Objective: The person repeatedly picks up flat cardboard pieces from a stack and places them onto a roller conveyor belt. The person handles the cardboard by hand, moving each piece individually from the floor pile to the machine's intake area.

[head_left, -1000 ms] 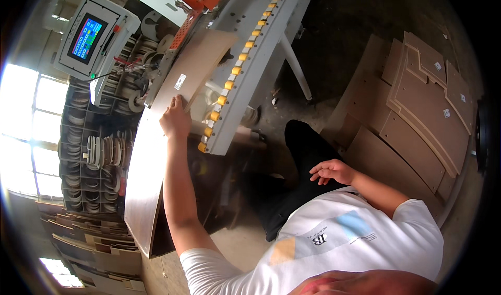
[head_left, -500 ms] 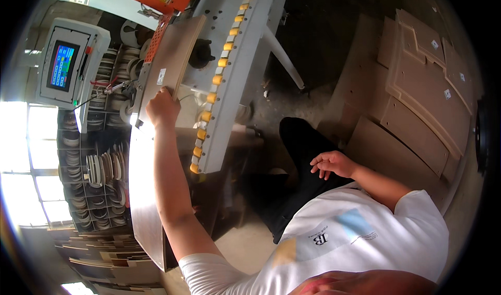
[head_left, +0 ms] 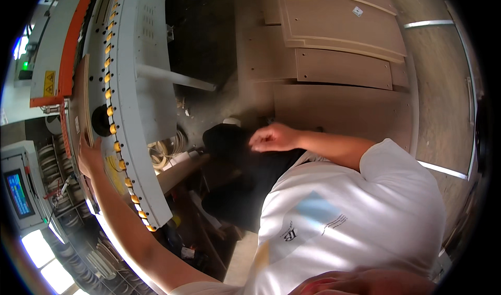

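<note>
The panel (head_left: 80, 101) is at the left of the frame, lying lengthwise between the orange cover (head_left: 74, 36) of the machine and the row of yellow rollers (head_left: 108, 93). Its near end is at the left hand (head_left: 91, 158), whose fingers rest against it; whether they grasp its edge or only press on it, I cannot tell. The right hand (head_left: 275, 138) is near the middle of the frame, fingers loosely curled and a little blurred, with nothing seen in it.

The panel seems steadied by one hand alone, so a push that is off-line could swing its far end out toward the rollers or the dark disc (head_left: 100, 120) just beside it. Pressing down too hard at the near end might tip the far end up. The fingers are the other worry — they sit near the perforated orange guard (head_left: 66, 130), and riding along with the panel could bring them into a pinch.

The screen (head_left: 18, 192) is at the lower left; the boards (head_left: 339, 26) lie on the upper right side, well apart from the left hand.
</note>
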